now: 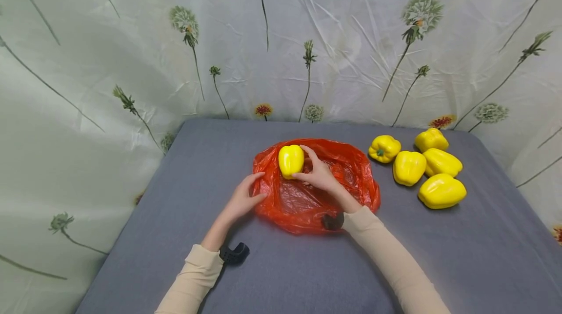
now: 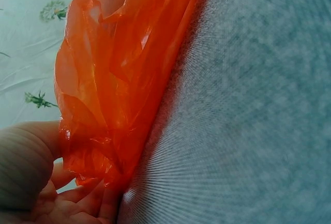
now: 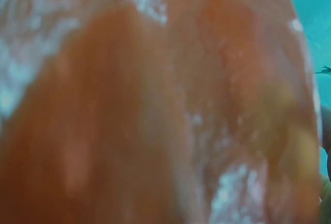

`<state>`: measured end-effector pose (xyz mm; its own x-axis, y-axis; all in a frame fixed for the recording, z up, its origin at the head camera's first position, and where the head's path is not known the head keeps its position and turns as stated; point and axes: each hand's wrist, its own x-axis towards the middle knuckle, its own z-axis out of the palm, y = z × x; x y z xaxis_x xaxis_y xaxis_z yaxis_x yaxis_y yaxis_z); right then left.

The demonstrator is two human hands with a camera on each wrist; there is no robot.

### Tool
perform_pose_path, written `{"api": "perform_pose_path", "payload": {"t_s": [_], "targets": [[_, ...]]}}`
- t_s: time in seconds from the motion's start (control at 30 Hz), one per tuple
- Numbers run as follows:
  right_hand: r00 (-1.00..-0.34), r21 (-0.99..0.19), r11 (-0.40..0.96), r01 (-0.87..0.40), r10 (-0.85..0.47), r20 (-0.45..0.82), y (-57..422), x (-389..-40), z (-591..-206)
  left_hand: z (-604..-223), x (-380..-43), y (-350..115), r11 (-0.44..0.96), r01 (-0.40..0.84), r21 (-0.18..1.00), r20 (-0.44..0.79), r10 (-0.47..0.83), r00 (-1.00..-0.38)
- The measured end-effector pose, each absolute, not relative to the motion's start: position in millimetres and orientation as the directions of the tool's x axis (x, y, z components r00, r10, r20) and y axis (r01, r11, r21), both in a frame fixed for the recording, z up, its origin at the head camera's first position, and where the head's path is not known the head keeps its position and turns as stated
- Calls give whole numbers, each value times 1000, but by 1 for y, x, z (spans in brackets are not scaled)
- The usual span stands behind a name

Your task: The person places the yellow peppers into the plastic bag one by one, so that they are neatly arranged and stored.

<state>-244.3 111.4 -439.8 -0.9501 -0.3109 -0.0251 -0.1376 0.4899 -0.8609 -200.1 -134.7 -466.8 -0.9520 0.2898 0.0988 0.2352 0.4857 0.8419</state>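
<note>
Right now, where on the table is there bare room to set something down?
Bare table lies left of the bag and left hand; between bag, left sleeve and right sleeve; and right of that sleeve, nearer the camera than the five peppers. Crowded: around those and at the bag, where the right hand holds a sixth pepper.

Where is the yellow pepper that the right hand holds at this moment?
In the head view, the yellow pepper is near the picture's centre, in the right hand, at the left part of the opening of the red bag.
</note>
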Motion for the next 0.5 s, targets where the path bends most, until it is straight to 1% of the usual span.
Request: {"api": "perform_pose_path", "payload": {"t_s": [0.27,0.5], "targets": [[-966,-867,485,-113,-259,-19,109,-244,-443,-467,-200,-134,487,242,839,105,292,-951],[-968,-863,493,-111,-249,-19,107,-244,-444,-468,-200,-135,489,233,841,94,291,-952]]}}
